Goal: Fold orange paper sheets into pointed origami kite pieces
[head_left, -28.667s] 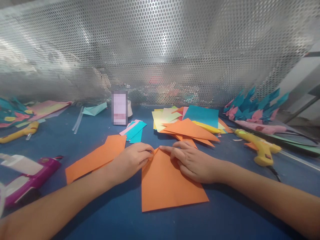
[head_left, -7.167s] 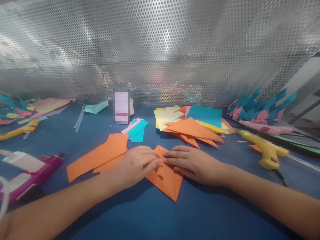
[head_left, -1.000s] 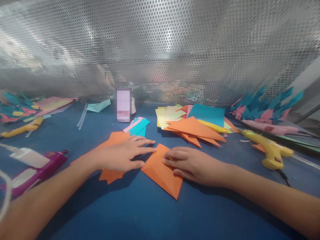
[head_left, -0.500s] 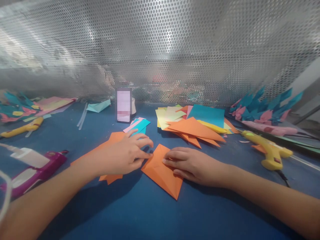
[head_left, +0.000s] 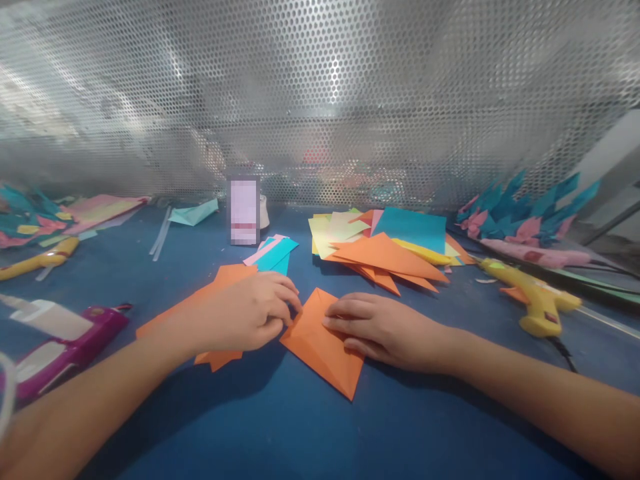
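Observation:
A folded orange paper piece [head_left: 320,343], kite-shaped, lies on the blue table [head_left: 300,427] in front of me. My right hand [head_left: 385,330] rests flat on its right half, fingers stretched out and pressing it down. My left hand [head_left: 245,313] is at the piece's left edge with its fingers curled in and the fingertips touching that edge. Under my left hand and wrist lie other orange paper pieces [head_left: 220,283].
A heap of coloured paper sheets [head_left: 385,243] lies behind my right hand. Yellow glue guns [head_left: 533,300] [head_left: 37,260] lie right and far left, a magenta one [head_left: 65,347] near left. Folded teal and pink paper shapes [head_left: 520,217] line the right. Perforated metal screen [head_left: 320,100] behind.
My left hand drew back from a flat, stretched reach and curled its fingers against the folded piece's left edge. My right hand stayed pressing on the piece.

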